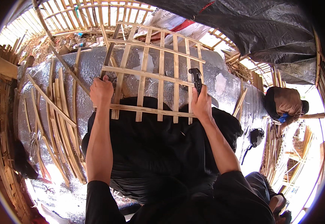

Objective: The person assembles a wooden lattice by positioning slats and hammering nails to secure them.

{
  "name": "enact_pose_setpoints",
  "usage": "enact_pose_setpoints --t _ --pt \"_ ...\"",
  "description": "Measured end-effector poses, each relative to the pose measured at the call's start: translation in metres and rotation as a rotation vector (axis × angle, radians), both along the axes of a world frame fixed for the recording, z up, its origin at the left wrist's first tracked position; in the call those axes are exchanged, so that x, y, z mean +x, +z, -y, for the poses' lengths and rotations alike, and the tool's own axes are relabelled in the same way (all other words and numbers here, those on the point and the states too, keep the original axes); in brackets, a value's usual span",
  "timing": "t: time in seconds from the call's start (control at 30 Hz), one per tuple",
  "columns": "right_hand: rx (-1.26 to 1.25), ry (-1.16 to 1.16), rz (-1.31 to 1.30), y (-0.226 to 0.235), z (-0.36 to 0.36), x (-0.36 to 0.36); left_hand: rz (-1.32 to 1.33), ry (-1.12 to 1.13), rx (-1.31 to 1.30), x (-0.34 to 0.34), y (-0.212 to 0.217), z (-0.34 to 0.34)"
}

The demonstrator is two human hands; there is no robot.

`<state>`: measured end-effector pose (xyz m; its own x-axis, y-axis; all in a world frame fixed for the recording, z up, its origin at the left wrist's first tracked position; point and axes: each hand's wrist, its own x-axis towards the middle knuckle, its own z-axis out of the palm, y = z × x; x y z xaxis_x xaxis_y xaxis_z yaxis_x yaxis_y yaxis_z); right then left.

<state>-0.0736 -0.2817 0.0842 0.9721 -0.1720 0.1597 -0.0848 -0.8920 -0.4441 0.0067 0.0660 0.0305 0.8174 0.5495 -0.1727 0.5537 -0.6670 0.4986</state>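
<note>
A lattice of crossed bamboo slats (161,73) rests tilted over my lap, its far end raised above a silvery sheet. My left hand (102,91) is closed round the dark slat (110,52) along the lattice's left side. In my right hand (202,101) is a hammer (196,79) with a black head, gripped by its handle and held upright. That hand is beside the lattice's near right corner, and the hammer head overlaps the right-hand slats in view. Whether the hammer touches them I cannot tell.
Loose bamboo strips (59,119) lie on the silvery sheet (222,80) to my left. A dark tarp (274,33) hangs at upper right. Another person (286,102) bends over at the right, near a black strapped item (256,137). A bamboo fence (91,15) stands behind.
</note>
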Motion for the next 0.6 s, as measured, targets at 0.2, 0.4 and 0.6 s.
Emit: enact_pose_setpoints --t 0.2,0.4,0.6 --pt "-0.021 -0.004 0.101 -0.009 0.013 -0.004 0.052 -0.011 -0.003 0.009 -0.009 0.005" --pt "-0.104 -0.051 0.185 -0.023 0.008 -0.005 -0.011 -0.002 -0.006 0.007 0.001 0.004" --pt "-0.074 -0.090 0.127 -0.024 0.007 0.009 0.027 0.011 0.011 0.002 -0.004 0.001"
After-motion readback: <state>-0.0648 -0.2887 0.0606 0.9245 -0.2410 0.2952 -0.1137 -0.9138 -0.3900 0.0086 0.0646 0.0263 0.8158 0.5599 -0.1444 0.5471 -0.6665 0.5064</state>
